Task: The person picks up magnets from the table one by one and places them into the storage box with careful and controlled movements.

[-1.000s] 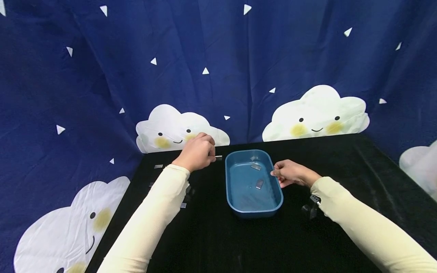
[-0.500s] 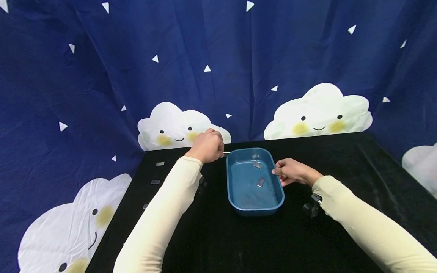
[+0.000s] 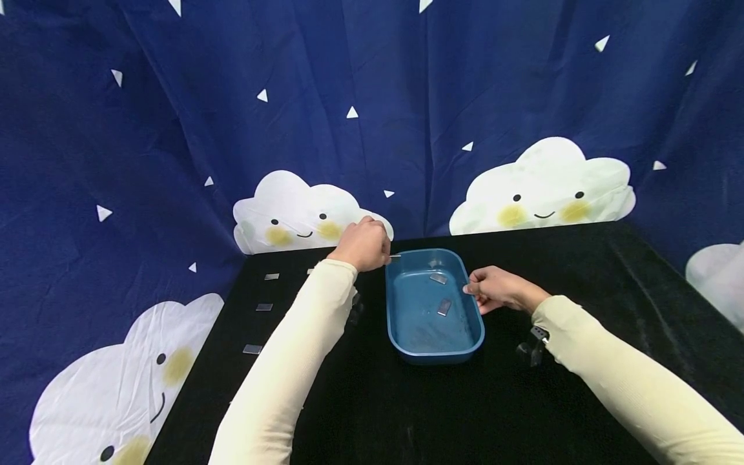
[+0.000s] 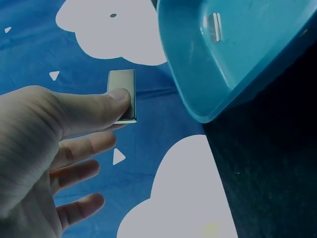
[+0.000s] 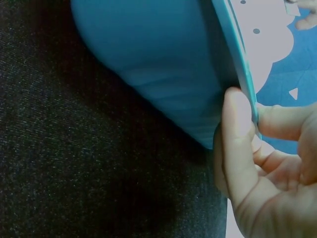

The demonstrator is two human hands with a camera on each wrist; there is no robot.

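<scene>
Blue tray [image 3: 436, 356] gripped at its right rim by the right hand [image 3: 500, 289]; silvery plate [image 4: 124, 80] pinched by the left hand [image 3: 361, 245] near the tray's upper-left corner.

Behind the black table [image 3: 372, 413] hangs a blue curtain [image 3: 383, 58]; centre frame, the tray's long axis runs top to bottom. The right hand pinches its rim between thumb and fingers. The left hand pinches the plate under its thumb, other fingers apart; the plate stands lengthwise up and down in the left wrist view, while the head view shows it as a thin sliver pointing right. Inside the tray, the upper piece [image 3: 438, 278] slants down rightward; the lower piece [image 3: 444, 307] lies nearly lengthwise with the tray.
</scene>
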